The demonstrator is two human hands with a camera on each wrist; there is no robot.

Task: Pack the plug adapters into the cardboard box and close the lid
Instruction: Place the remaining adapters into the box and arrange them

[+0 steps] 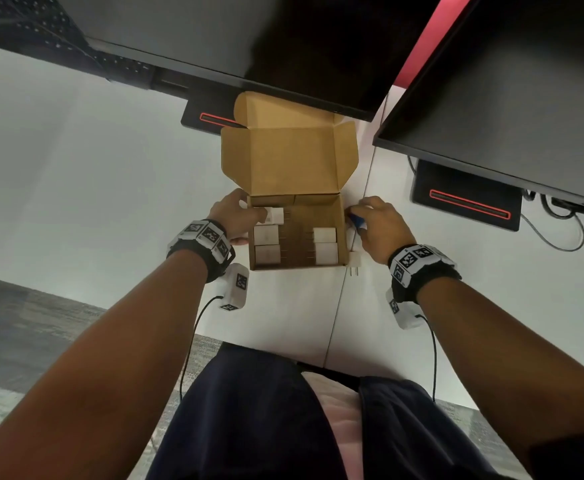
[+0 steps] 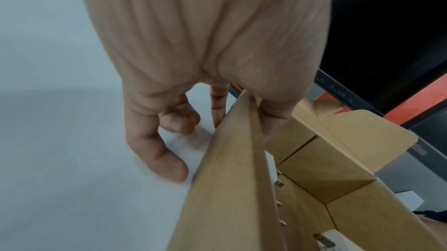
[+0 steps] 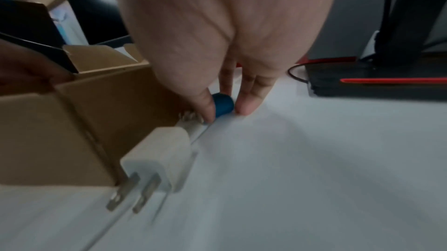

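The cardboard box (image 1: 297,266) stands open on the white table, lid (image 1: 283,161) raised at the back. Several white plug adapters (image 1: 267,244) lie inside along both side walls. My left hand (image 1: 235,216) straddles the box's left wall (image 2: 229,178): thumb (image 2: 273,121) inside, touching a white adapter (image 1: 276,215), fingers (image 2: 154,152) outside on the table. My right hand (image 3: 226,111) pinches a blue adapter (image 3: 223,105) on the table against the box's right wall (image 3: 96,121). Another white adapter (image 3: 159,157) lies there, prongs toward me.
Two dark monitors (image 1: 283,46) overhang the back of the table, their black stands (image 1: 467,199) marked with red lines. Cables (image 1: 557,233) trail at the far right. The table's front edge (image 1: 266,348) runs close to my lap.
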